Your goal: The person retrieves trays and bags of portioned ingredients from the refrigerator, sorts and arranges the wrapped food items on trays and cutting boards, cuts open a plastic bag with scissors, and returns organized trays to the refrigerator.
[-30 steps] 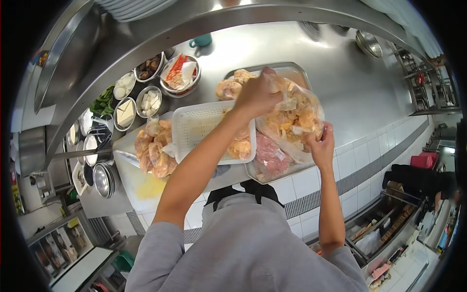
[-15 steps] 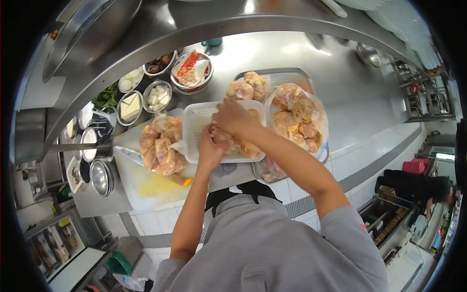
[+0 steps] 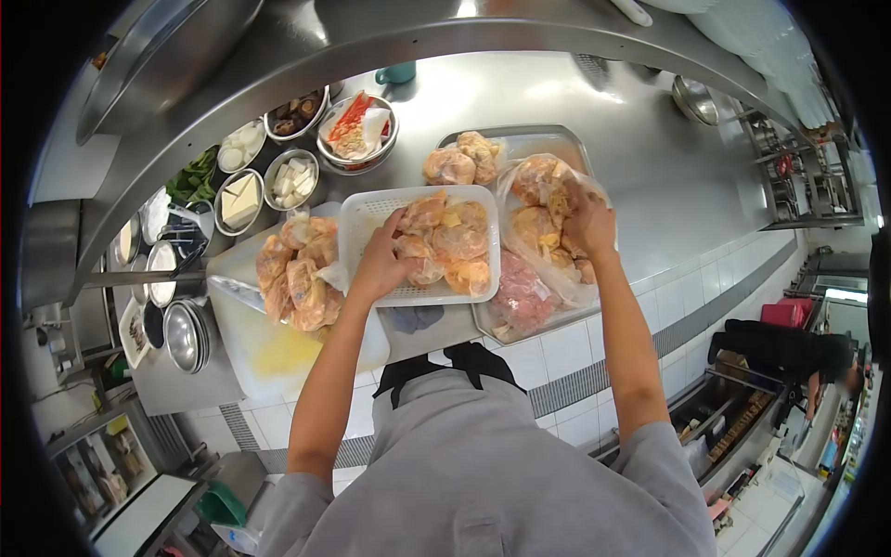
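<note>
A white perforated plastic basket [image 3: 357, 212] stands in front of me with several raw chicken pieces [image 3: 455, 237] in it. My left hand [image 3: 379, 265] rests at its left side, thumb and fingers apart against the chicken. Over a clear plastic bag [image 3: 524, 255] of raw chicken, my right hand [image 3: 592, 225] reaches in from the right. Its fingers bend onto the chicken, and their tips are partly hidden. The bag lies on a metal tray [image 3: 583, 144], with a bag of pink meat [image 3: 524, 295] beside it.
Left of the basket, more bagged chicken [image 3: 302, 274] lies on a white cutting board [image 3: 269, 357]. Behind stand bowls of tofu [image 3: 241, 201], white cubes [image 3: 295, 181] and red strips [image 3: 353, 125]. Stacked metal bowls [image 3: 186, 339] sit far left. A metal shelf [image 3: 390, 37] overhangs the counter. Another person [image 3: 780, 348] is at right.
My right hand has moved from the basket to the bag on the right. My left hand has shifted to the basket's left side, and the chicken in the basket is uncovered.
</note>
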Tool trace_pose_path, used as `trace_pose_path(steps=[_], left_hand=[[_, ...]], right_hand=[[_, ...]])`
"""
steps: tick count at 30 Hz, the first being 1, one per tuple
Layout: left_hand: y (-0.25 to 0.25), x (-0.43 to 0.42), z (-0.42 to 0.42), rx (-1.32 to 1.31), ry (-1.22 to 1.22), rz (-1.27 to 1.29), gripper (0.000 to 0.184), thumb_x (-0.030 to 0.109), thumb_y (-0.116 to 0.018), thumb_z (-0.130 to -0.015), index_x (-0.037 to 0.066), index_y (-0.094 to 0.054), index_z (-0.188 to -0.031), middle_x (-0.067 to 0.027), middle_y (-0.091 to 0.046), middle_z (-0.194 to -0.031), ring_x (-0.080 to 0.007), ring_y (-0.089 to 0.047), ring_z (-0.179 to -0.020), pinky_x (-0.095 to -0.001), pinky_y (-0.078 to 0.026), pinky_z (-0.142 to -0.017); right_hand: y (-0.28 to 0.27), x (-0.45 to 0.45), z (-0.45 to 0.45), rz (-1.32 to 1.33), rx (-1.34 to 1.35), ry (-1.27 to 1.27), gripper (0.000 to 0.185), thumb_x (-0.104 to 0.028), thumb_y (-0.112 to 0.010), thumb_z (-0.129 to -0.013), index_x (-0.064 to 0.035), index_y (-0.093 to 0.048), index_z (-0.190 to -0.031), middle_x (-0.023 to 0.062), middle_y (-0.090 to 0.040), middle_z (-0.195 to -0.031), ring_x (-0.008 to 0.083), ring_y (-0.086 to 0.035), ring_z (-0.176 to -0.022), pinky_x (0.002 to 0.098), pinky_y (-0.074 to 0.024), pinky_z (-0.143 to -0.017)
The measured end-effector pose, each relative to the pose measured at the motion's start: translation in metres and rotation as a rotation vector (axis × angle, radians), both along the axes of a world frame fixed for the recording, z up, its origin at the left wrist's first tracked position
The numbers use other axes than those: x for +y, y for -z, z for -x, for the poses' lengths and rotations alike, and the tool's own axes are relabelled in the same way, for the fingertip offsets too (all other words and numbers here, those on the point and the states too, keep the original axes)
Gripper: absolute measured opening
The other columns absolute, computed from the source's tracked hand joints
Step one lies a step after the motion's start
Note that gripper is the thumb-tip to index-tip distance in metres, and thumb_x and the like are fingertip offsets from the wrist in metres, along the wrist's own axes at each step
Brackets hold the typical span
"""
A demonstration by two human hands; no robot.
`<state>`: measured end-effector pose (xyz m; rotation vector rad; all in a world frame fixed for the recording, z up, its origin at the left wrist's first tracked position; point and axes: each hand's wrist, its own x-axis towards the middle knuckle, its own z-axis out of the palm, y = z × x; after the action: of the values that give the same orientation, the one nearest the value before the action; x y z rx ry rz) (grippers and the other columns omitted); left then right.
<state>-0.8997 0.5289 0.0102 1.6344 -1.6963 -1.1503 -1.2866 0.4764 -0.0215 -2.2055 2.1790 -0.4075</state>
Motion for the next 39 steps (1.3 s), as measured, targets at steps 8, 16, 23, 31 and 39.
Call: trace_pose_path(steps=[8,16,23,31,39], left_hand=[[-0.002,-0.015,-0.009,0.076,-0.076,-0.058,0.067,0.018,-0.078,-0.07,0.006,-0.056,-0.132,-0.0137,-0.065,-0.106,-0.0234,-0.06,-0.097,-0.0331,-0.049,-0.083],[0.005,-0.017,0.003,0.172,-0.214,-0.044,0.055,0.03,-0.08,-0.073,0.006,-0.065,-0.121,-0.0145,-0.067,-0.095,-0.0214,-0.064,-0.08,-0.0327,-0.051,-0.07],[0.016,-0.005,-0.008,0.158,-0.283,-0.107,0.061,0.034,-0.082,-0.075,0.009,-0.063,-0.127,-0.0091,-0.062,-0.089,-0.0155,-0.06,-0.075,-0.0282,-0.05,-0.066],[0.0,0.012,-0.011,0.534,-0.286,-0.242,0.066,0.023,-0.073,-0.087,0.007,-0.044,-0.144,-0.01,-0.06,-0.108,-0.016,-0.062,-0.091,-0.0268,-0.052,-0.076],[-0.014,0.039,0.0,0.192,-0.267,-0.171,0.085,0.026,-0.075,-0.082,-0.005,-0.028,-0.147,-0.0222,-0.043,-0.139,-0.0259,-0.056,-0.114,-0.0353,-0.05,-0.092]], right_hand=[[-0.058,0.021,0.001,-0.071,-0.78,0.015,0.039,-0.019,-0.062,-0.077,-0.0006,-0.066,-0.112,0.0176,-0.07,-0.104,0.0309,-0.068,-0.091,0.0361,-0.0532,-0.081],[-0.112,0.072,-0.187,-0.467,-0.49,-0.515,0.034,-0.027,-0.069,-0.078,-0.0111,-0.06,-0.107,0.016,-0.07,-0.089,0.0322,-0.07,-0.083,0.0445,-0.0536,-0.072],[-0.028,0.086,-0.27,-0.065,-0.112,-0.429,0.036,-0.035,-0.068,-0.08,-0.0042,-0.064,-0.098,0.0146,-0.068,-0.073,0.026,-0.069,-0.063,0.0392,-0.0525,-0.05],[-0.071,0.088,-0.227,-0.301,-0.402,-0.485,0.026,-0.029,-0.062,-0.085,-0.006,-0.07,-0.095,0.0189,-0.07,-0.087,0.0337,-0.07,-0.076,0.0447,-0.0551,-0.066],[-0.015,-0.003,-0.032,0.034,-0.235,0.139,0.044,-0.016,-0.062,-0.083,-0.0063,-0.059,-0.125,0.023,-0.063,-0.117,0.0378,-0.063,-0.102,0.0443,-0.0531,-0.084]])
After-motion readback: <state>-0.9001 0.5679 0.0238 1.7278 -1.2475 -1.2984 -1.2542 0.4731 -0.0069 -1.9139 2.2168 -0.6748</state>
